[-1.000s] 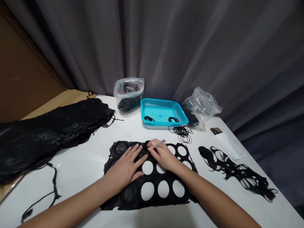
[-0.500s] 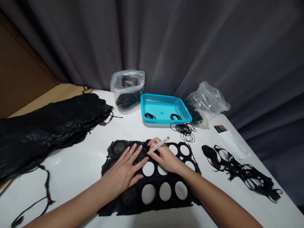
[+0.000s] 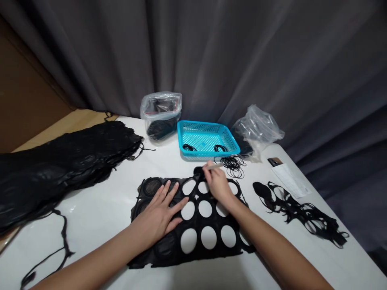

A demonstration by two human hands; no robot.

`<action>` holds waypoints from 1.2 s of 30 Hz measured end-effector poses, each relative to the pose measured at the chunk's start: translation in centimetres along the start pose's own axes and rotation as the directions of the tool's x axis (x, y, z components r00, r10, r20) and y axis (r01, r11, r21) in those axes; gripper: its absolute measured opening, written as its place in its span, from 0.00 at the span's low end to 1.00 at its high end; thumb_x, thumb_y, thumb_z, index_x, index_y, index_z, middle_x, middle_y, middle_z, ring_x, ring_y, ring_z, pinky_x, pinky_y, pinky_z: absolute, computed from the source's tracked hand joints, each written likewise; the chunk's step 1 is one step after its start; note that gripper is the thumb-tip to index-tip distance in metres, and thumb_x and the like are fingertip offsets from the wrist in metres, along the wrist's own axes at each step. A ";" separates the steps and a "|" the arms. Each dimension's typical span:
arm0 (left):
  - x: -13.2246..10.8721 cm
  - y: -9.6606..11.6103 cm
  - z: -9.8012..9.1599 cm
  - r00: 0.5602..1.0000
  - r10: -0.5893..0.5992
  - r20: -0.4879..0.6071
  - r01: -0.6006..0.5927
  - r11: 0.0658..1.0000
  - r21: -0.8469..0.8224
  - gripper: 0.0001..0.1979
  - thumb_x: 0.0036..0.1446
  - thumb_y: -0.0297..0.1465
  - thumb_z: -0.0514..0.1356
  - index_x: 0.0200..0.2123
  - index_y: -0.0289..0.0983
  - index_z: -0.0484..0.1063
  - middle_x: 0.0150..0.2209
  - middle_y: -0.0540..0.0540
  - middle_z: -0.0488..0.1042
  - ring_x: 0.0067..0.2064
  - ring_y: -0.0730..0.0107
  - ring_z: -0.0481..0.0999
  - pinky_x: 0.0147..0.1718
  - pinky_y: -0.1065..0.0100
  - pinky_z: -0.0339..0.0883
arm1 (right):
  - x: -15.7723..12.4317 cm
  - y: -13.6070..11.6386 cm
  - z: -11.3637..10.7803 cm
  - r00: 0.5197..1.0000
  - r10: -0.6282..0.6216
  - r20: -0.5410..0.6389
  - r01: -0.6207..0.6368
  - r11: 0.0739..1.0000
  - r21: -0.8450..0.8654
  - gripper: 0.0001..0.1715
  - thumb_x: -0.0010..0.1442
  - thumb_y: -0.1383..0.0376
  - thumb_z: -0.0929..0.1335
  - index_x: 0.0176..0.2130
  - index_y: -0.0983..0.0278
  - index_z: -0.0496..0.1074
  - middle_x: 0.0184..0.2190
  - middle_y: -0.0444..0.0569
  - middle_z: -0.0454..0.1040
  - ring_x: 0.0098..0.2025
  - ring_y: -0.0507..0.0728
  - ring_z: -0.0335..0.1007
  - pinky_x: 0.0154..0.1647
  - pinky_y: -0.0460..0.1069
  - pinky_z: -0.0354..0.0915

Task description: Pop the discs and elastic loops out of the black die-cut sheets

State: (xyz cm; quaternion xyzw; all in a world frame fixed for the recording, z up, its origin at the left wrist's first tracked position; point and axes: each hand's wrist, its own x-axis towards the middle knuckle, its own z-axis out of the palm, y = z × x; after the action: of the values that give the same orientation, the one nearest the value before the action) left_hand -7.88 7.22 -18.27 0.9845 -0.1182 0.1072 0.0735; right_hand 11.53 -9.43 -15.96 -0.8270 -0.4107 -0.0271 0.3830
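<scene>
A thin black sheet (image 3: 198, 223) with rows of round holes lies flat on the white table (image 3: 99, 193). On its left part, my left hand (image 3: 161, 209) rests palm down with the fingers spread. My right hand (image 3: 217, 181) is closed around a pale, slim stick-like tool (image 3: 214, 166) above the sheet's far edge. A dark round piece (image 3: 198, 171) is at the fingertips of that hand, lifted out of the sheet. Round outlines still filled with black material show along the sheet's left side.
A blue basket (image 3: 208, 154) holding black rings stands behind, with loose black rings (image 3: 232, 166) before it. Clear plastic bags (image 3: 161, 117) flank it. Stacked black sheets (image 3: 66, 161) lie left; a torn holed scrap (image 3: 302, 211), a paper (image 3: 290, 180) and a dark small object (image 3: 274, 162) lie right.
My right hand has moved away from me and slightly right, bringing the dark round piece out and leaving a hole in the top row. My left hand stays spread on the sheet.
</scene>
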 end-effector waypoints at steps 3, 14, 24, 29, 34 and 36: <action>-0.1 -0.1 -0.4 1.000 0.007 0.003 -0.007 1.000 0.011 0.30 0.65 0.43 0.61 0.68 0.48 0.58 0.71 0.35 0.49 0.70 0.36 0.48 0.62 0.40 0.56 | 2.1 0.9 -2.0 0.992 0.049 -0.114 -0.047 0.999 0.019 0.11 0.71 0.64 0.56 0.34 0.61 0.60 0.31 0.50 0.68 0.34 0.58 0.65 0.40 0.52 0.60; -4.3 -2.1 -2.0 1.000 -0.008 -0.027 0.011 0.994 0.113 0.29 0.67 0.42 0.57 0.67 0.39 0.60 0.69 0.33 0.53 0.68 0.45 0.58 0.60 0.48 0.63 | -0.6 -5.9 4.5 0.903 -0.276 0.330 0.179 0.938 0.295 0.06 0.69 0.68 0.62 0.38 0.63 0.65 0.41 0.52 0.70 0.45 0.58 0.67 0.50 0.53 0.62; -4.4 -1.8 -1.6 0.999 -0.037 -0.014 0.038 0.998 0.049 0.31 0.66 0.42 0.60 0.68 0.39 0.58 0.70 0.34 0.51 0.70 0.44 0.52 0.63 0.47 0.58 | -0.5 -5.7 4.3 0.894 -0.210 0.396 0.054 0.927 0.372 0.09 0.67 0.69 0.65 0.33 0.63 0.63 0.43 0.50 0.68 0.47 0.57 0.65 0.52 0.53 0.61; -4.5 -1.7 -1.6 0.998 -0.046 -0.034 0.047 0.999 0.017 0.31 0.67 0.41 0.58 0.68 0.38 0.58 0.70 0.35 0.51 0.70 0.46 0.52 0.64 0.48 0.56 | -0.6 -5.9 4.0 0.888 -0.219 0.404 0.078 0.938 0.339 0.08 0.68 0.68 0.64 0.34 0.63 0.64 0.43 0.51 0.67 0.48 0.57 0.66 0.52 0.53 0.62; -4.5 -1.7 -1.7 0.999 -0.032 -0.042 0.033 0.999 0.036 0.28 0.68 0.41 0.57 0.66 0.36 0.61 0.71 0.33 0.50 0.70 0.45 0.53 0.63 0.48 0.58 | -2.4 -6.5 5.5 0.878 -0.324 0.353 0.318 0.945 0.075 0.06 0.68 0.71 0.62 0.41 0.64 0.67 0.48 0.56 0.67 0.49 0.61 0.63 0.51 0.56 0.64; -4.5 -1.7 -1.8 0.999 -0.014 -0.051 0.017 0.999 0.046 0.26 0.68 0.41 0.57 0.64 0.35 0.64 0.70 0.32 0.51 0.70 0.44 0.54 0.63 0.47 0.58 | -2.5 -6.3 6.2 0.880 -0.352 0.320 0.384 0.922 -0.043 0.10 0.67 0.73 0.60 0.42 0.64 0.68 0.48 0.58 0.68 0.49 0.63 0.62 0.49 0.56 0.64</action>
State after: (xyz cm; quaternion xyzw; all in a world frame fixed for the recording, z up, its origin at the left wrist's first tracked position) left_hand -12.05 10.14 -17.77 0.9837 -0.1060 0.1343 0.0544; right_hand 3.80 -4.65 -17.42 -0.7468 -0.6127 0.0075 0.2584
